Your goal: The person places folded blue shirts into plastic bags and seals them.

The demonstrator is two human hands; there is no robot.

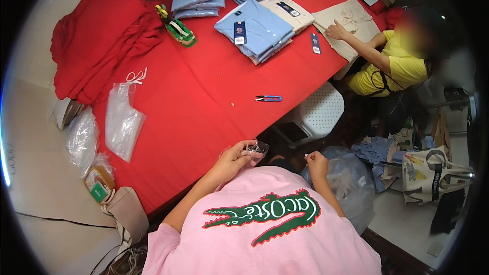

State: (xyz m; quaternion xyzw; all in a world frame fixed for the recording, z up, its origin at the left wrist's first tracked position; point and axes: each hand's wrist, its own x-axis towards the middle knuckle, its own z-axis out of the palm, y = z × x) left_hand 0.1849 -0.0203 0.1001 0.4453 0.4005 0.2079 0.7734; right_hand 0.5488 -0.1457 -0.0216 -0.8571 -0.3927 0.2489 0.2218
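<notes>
Just beyond the pink T-shirt [326, 249], in the closed grip of the left hand [235, 159], a small clear plastic piece [259, 148], at the near edge of the red-covered desk [204, 84]. To the right, between the pinched fingers of the right hand [318, 164], a small white bit [306, 156], too small to identify. Beside the right forearm, a large clear plastic bag [352, 186]. Farther out, next to the desk, a white perforated stool [325, 109]. On the desk, well apart from both hands, blue-handled snips [270, 98]; over to the left, a flat clear bag [122, 122]. Beyond, a green tape dispenser [179, 31] and folded shirts [265, 28], light blue and cream. At far right, a co-worker [407, 63] in yellow, with a hand on a cream garment [351, 18].
</notes>
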